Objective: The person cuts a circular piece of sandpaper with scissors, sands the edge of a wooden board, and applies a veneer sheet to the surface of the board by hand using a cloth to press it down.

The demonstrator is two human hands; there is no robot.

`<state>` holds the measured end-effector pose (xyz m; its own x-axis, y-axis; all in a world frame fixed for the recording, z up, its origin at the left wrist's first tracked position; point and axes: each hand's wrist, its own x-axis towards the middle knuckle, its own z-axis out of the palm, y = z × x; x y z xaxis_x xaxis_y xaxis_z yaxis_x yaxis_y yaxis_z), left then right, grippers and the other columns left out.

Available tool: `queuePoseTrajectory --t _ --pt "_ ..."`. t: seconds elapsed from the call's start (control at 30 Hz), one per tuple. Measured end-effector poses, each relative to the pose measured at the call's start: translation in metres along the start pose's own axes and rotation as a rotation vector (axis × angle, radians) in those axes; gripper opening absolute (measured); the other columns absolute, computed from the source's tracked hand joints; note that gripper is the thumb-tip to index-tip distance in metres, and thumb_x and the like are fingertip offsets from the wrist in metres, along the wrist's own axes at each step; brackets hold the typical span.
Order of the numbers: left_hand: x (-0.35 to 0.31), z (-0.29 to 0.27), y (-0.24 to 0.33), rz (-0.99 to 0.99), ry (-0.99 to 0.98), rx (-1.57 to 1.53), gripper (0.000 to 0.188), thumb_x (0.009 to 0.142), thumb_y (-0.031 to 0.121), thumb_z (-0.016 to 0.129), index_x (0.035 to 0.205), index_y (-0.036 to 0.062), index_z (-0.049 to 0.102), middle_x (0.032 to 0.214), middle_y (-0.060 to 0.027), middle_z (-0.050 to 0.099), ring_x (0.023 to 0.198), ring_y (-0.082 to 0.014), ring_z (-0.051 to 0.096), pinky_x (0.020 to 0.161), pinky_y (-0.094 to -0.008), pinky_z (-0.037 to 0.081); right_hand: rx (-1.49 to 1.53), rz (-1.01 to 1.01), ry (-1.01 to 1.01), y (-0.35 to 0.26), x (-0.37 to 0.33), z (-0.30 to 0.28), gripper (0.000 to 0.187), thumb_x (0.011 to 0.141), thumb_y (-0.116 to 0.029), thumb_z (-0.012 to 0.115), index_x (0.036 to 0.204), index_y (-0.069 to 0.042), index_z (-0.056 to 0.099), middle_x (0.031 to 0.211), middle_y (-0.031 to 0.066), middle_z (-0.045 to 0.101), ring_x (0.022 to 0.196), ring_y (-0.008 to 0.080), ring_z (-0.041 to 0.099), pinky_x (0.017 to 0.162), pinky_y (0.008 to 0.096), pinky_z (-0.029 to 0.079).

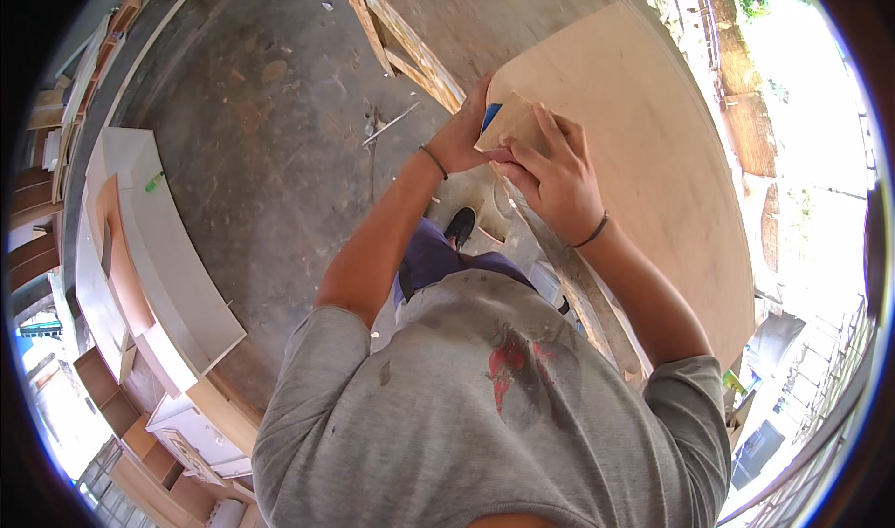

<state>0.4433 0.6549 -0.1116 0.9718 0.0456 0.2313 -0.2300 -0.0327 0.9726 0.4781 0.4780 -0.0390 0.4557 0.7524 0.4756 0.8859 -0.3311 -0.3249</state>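
A large pale wooden panel [643, 127] lies on a workbench to my right. My right hand [564, 178] has its fingers and thumb closed round a tan rectangular block [517, 125], which rests at the panel's left edge. A reddish strip shows under the block's near end, perhaps sandpaper. Beside the block, a small blue patch [491, 114] is visible; what it belongs to is not clear. My left hand [460, 138] grips the panel's left edge close to the block, its fingertips mostly hidden.
The worn bench frame [410, 48] stretches ahead beneath the panel. Thin sticks [392, 124] and scraps lie on the concrete floor [252, 137]. At left stands a long white cabinet piece [182, 239] with a green object [154, 182] on it. Brown boards [33, 197] are stacked farther left.
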Motion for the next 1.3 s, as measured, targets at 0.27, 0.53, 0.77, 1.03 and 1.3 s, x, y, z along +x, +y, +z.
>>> queuePoseTrajectory --t 0.27,0.53,0.77,1.03,1.3 --pt "-0.002 -0.001 -0.001 -0.070 -0.021 0.096 0.095 0.070 0.017 0.076 0.145 0.0054 0.018 0.137 -0.0162 0.040 0.132 -0.0272 0.035 0.110 -0.0371 0.030 0.007 -0.035 -0.014 0.024 0.046 0.018 0.023 0.083 -0.027 0.066 0.097 -0.009 0.070 0.099 0.0129 0.066 0.111 0.0341 0.054 0.096 0.0431 0.041" --pt "0.008 0.014 0.012 -0.049 0.051 0.021 0.081 0.074 0.016 0.073 0.141 0.0043 0.030 0.142 -0.0151 0.038 0.134 -0.0275 0.034 0.109 -0.0376 0.031 0.064 0.239 -0.036 0.057 0.089 0.018 0.026 0.077 -0.037 0.066 0.095 -0.019 0.072 0.119 0.0192 0.058 0.113 0.0373 0.047 0.099 0.0446 0.038" --pt "0.004 0.009 0.016 -0.048 0.018 0.105 0.095 0.070 0.008 0.075 0.144 0.0048 0.015 0.139 -0.0135 0.036 0.132 -0.0253 0.036 0.108 -0.0371 0.033 -0.076 0.092 0.040 0.066 0.071 0.016 0.023 0.082 -0.036 0.066 0.098 -0.020 0.071 0.118 0.0101 0.060 0.105 0.0366 0.053 0.092 0.0446 0.045" --pt "0.004 0.000 -0.006 0.036 -0.108 0.402 0.093 0.071 0.007 0.074 0.143 0.0040 0.015 0.139 -0.0152 0.034 0.131 -0.0259 0.035 0.109 -0.0382 0.030 0.001 -0.010 0.079 0.022 0.043 0.027 0.023 0.088 -0.034 0.057 0.102 -0.023 0.071 0.108 0.0047 0.064 0.106 0.0356 0.051 0.094 0.0447 0.042" --pt "0.000 -0.006 -0.016 0.053 -0.151 0.477 0.091 0.072 0.005 0.072 0.143 0.0058 0.015 0.135 -0.0131 0.039 0.127 -0.0252 0.040 0.104 -0.0369 0.037 -0.094 0.076 0.007 0.020 0.041 0.022 0.021 0.088 -0.030 0.057 0.100 -0.021 0.071 0.111 0.0059 0.063 0.108 0.0359 0.050 0.095 0.0436 0.041"
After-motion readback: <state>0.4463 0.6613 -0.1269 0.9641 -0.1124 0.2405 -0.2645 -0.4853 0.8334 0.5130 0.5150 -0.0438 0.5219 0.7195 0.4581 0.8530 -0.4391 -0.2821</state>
